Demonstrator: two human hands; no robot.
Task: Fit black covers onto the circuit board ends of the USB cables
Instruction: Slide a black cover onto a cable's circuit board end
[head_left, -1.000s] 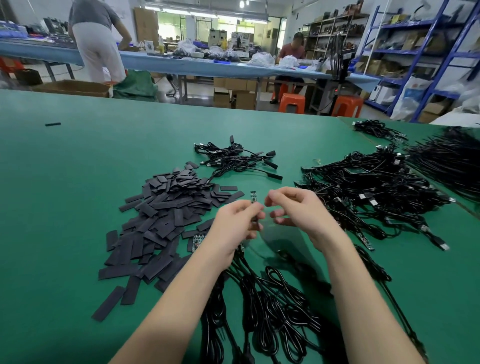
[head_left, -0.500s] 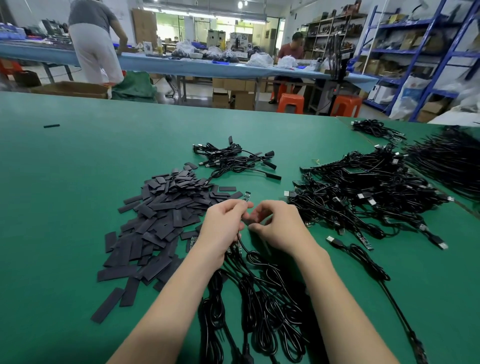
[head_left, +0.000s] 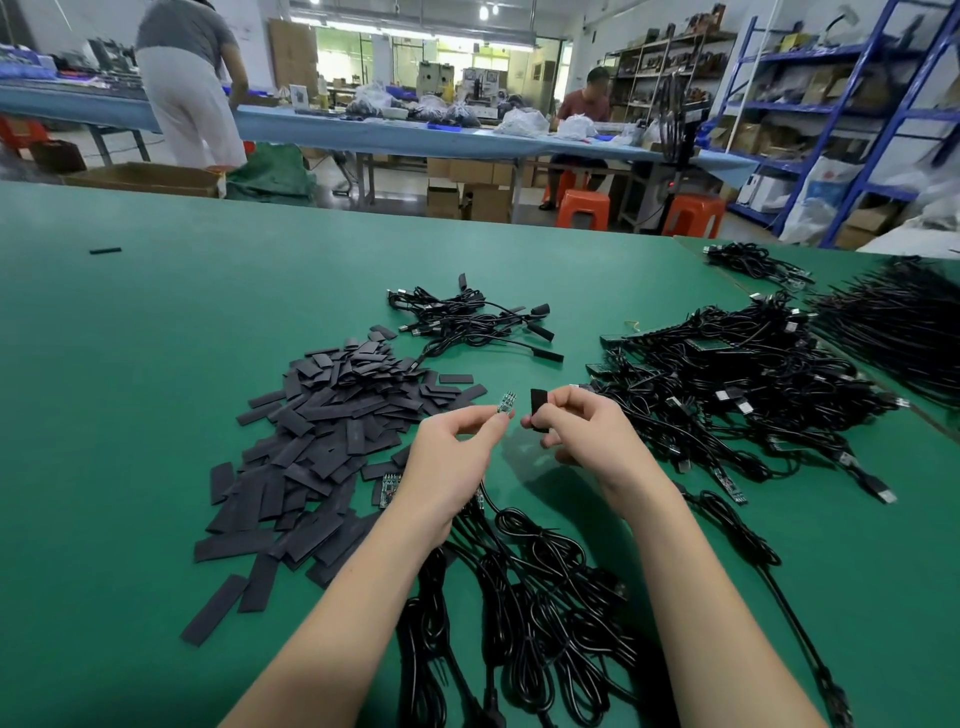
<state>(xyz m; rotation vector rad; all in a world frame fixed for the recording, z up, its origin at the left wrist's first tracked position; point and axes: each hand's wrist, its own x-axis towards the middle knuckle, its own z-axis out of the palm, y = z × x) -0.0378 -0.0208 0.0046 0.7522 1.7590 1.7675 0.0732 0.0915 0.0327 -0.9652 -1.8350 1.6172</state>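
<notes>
Left hand (head_left: 457, 457) pinches the board (head_left: 506, 404), right hand (head_left: 582, 436) pinches a cover (head_left: 538, 410) — apart. A flattened cover mouth could snag the board's corners.

Cable coils (head_left: 519, 597) below the hands: cut off at bottom edge. Circuit board (head_left: 506, 404) markings: too small to read. Cover (head_left: 538, 410): partly hidden by right-hand fingers (head_left: 558, 402).

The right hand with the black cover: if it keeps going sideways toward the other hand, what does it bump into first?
Probably the little circuit board pinched by the left hand. The right hand holds the black cover just beside it, with a small gap between. Depth is hard to judge.
</notes>
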